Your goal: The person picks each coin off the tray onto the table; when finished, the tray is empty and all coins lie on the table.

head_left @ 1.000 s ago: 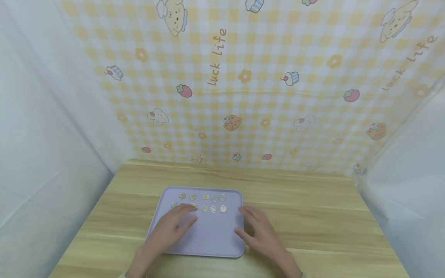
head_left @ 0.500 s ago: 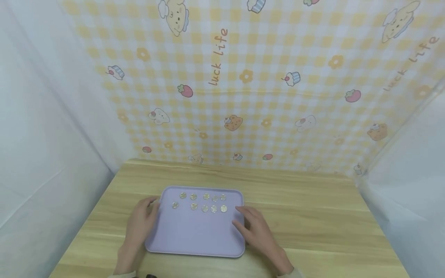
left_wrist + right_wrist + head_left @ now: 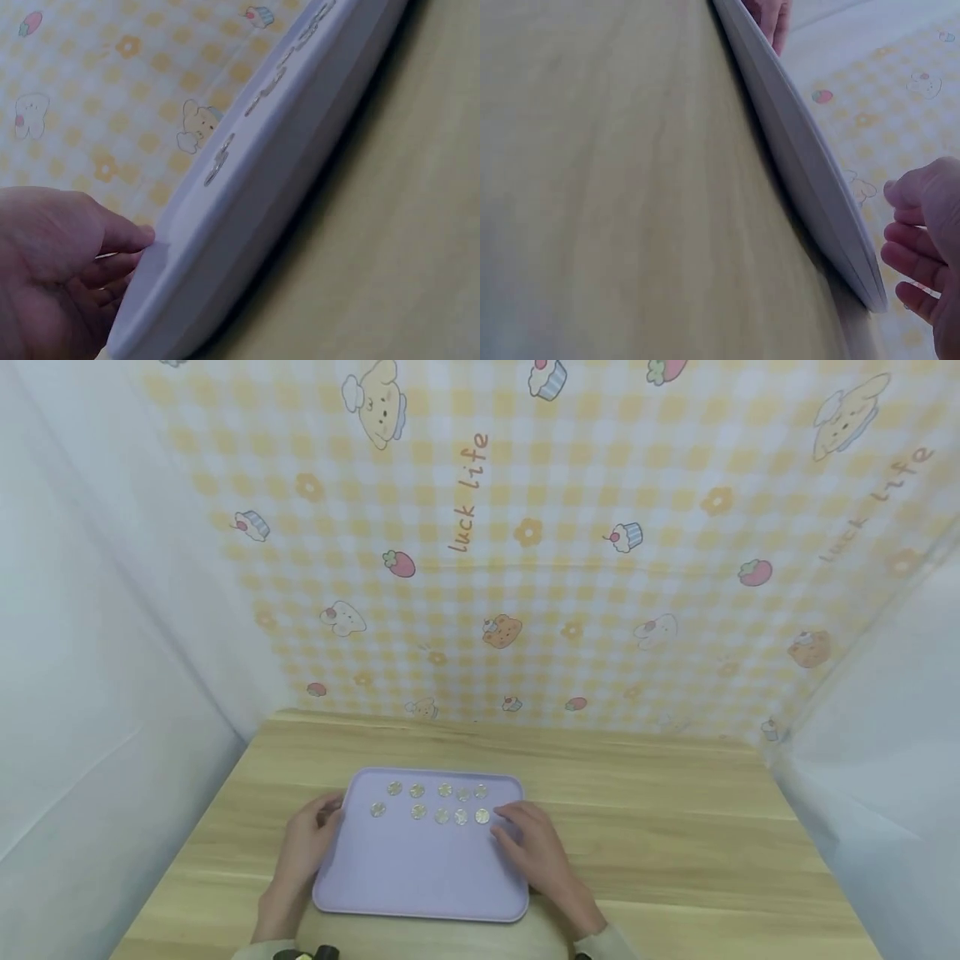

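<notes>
A pale purple tray lies on the wooden table, carrying several shiny coin-like discs in two rows near its far side. My left hand is at the tray's left edge, fingers loosely bent. In the left wrist view, the thumb tip of that hand comes right up to the tray's rim, and the other fingers lie partly hidden beyond it. Over the tray's right edge is my right hand, relaxed. The right wrist view shows this hand with nothing in its fingers, beside the tray's corner.
The wooden table extends on both sides of the tray. A yellow checked cloth with cartoon prints hangs behind it. White sheets stand at left and right. Dark camera mounts show at the sleeves.
My left hand has moved from above the tray out to its left edge, uncovering the discs. The right hand has shifted slightly left over the right rim. The discs keep their places.
</notes>
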Tool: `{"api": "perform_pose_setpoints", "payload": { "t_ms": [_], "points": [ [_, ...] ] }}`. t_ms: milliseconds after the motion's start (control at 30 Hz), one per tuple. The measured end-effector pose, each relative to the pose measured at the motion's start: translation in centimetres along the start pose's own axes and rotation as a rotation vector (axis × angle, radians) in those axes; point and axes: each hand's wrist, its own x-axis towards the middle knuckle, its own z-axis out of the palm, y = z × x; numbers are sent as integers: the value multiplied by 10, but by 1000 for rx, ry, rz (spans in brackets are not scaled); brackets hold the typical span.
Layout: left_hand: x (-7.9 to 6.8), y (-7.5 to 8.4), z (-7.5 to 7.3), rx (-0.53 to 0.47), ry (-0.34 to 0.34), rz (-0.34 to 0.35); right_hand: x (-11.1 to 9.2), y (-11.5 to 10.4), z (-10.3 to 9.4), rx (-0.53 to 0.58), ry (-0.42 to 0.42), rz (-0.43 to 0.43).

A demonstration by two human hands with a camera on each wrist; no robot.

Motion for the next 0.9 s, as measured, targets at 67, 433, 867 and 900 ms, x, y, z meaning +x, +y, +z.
{"api": "perform_pose_setpoints", "payload": {
  "t_ms": [67, 433, 867, 900],
  "points": [
    [2, -3, 1, -12, 5, -3, 5, 1, 7, -24, 20, -49],
    [7, -16, 10, -17, 44, 21, 20, 2, 34, -84, 39, -53],
    [9, -20, 26, 14, 230, 24, 18, 4, 42, -99, 84, -17],
    [8, -20, 26, 16, 234, 23, 18, 3, 43, -104, 84, -16]
  ]
}}
